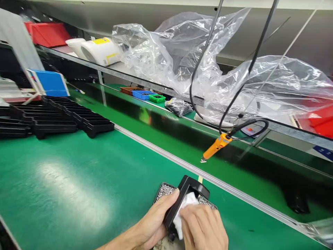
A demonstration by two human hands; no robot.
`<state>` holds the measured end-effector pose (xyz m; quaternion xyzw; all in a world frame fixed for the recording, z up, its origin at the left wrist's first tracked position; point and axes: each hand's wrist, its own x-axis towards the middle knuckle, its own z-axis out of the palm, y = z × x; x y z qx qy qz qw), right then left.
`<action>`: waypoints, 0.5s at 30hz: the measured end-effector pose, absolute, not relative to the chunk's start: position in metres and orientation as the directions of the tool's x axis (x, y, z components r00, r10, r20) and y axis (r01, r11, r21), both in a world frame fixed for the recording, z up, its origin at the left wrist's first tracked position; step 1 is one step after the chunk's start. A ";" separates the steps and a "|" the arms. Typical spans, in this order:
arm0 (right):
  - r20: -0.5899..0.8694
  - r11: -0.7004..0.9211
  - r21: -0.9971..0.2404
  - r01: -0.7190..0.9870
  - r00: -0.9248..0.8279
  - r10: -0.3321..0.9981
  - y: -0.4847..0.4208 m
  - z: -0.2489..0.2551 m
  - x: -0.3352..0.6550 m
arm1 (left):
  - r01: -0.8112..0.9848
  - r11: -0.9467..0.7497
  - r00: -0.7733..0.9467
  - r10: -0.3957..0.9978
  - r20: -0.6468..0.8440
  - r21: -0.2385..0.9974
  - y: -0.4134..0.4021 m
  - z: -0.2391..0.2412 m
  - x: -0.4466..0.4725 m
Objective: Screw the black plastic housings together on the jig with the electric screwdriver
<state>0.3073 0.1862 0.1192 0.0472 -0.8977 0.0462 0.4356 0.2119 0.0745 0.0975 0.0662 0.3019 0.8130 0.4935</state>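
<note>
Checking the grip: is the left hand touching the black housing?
Touching: the head view shows the left hand against the black housing, thumb pressed along its near-left edge.

A black housing (pixel 194 184) tilts — white cloth (pixel 189 199) bunched inside.

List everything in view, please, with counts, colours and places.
Bench: one, green, foreground
Shelf: one, grey, above bench
Plastic: count unclear, clear, on shelf
Tubs: two, white, on shelf
Bins: two, red, shelf ends
Small trays: three, brown/blue/green, below shelf
Racks: several, black, bench left
Panel: one, blue, behind racks
Screwdriver: one, orange, hanging centre-right
Case: one, black, lower centre
Small bits: many, silvery, beside case
Cloth: one, white, against case
Left hand: one, bare, on case
Right hand: one, bare, on cloth
</note>
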 end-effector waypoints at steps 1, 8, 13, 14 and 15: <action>0.790 0.993 -0.055 -0.109 -0.613 -0.024 0.186 0.118 0.307 | -0.759 -0.322 -0.506 0.839 -0.202 0.566 0.074 0.098 0.212; 0.669 0.820 -0.509 -0.260 -0.719 0.187 0.191 0.128 0.314 | -0.812 -0.284 -0.459 0.850 -0.258 0.510 0.074 0.103 0.210; 0.679 0.823 -0.558 -0.109 -0.630 0.377 0.205 0.139 0.316 | -0.840 -0.268 -0.431 0.858 -0.281 0.472 0.075 0.105 0.210; 0.714 0.857 -0.497 -0.137 -0.626 0.314 0.204 0.137 0.314 | -0.841 -0.268 -0.433 0.854 -0.289 0.469 0.075 0.105 0.210; 0.740 0.885 -0.433 -0.172 -0.629 0.240 0.201 0.133 0.312 | -0.840 -0.273 -0.440 0.849 -0.294 0.469 0.074 0.104 0.210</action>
